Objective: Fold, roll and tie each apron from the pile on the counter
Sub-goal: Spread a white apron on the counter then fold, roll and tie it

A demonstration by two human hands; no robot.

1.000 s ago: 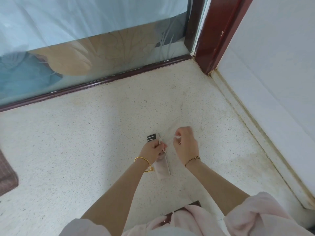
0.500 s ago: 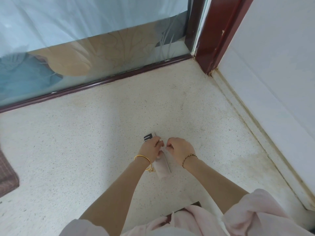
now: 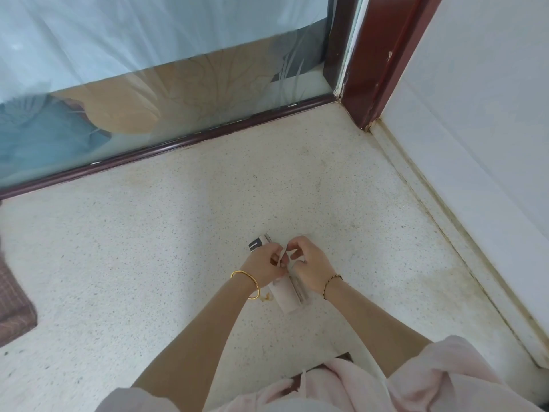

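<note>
pinching tie strap (image 3: 282, 254), left hand (image 3: 263, 263), right hand (image 3: 312, 267) over rolled apron (image 3: 286, 296), well apart from wall (image 3: 475, 138)

A rolled apron (image 3: 286, 295) lies on the speckled desk (image 3: 148, 263), its far end showing a dark printed patch. Both hands meet over its middle. The left hand (image 3: 264, 261), with a gold bangle (image 3: 246, 282), and the right hand (image 3: 312, 267), with a braided bracelet (image 3: 331, 282), each pinch a pale strap (image 3: 281, 257) with curled fingers. A brown cloth (image 3: 12, 304) sits at the left edge. Behind are a glass pane (image 3: 178, 84) and a dark red frame (image 3: 383, 55).
</note>
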